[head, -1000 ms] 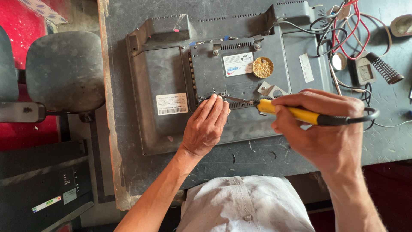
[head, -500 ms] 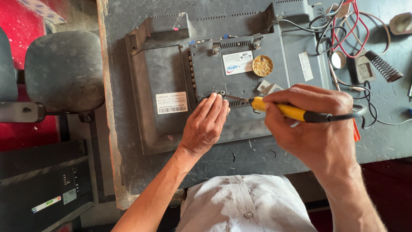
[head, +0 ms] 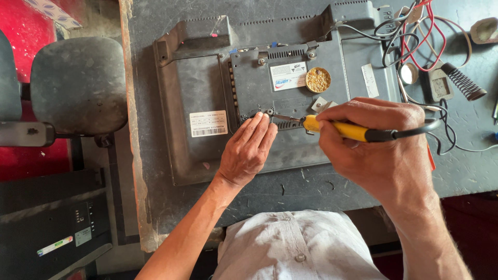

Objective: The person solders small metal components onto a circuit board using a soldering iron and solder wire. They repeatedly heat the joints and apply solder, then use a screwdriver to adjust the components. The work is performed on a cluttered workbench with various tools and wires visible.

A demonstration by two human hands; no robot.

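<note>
Head view: yellow-handled soldering iron [head: 342,129], dark metal tip.

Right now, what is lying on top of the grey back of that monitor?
On the monitor back sit a small round tin of yellowish stuff, white stickers and a metal scrap. The left hand rests on it; the right hand holds a yellow-handled tool. Whatever lies under the hands is hidden.
</note>
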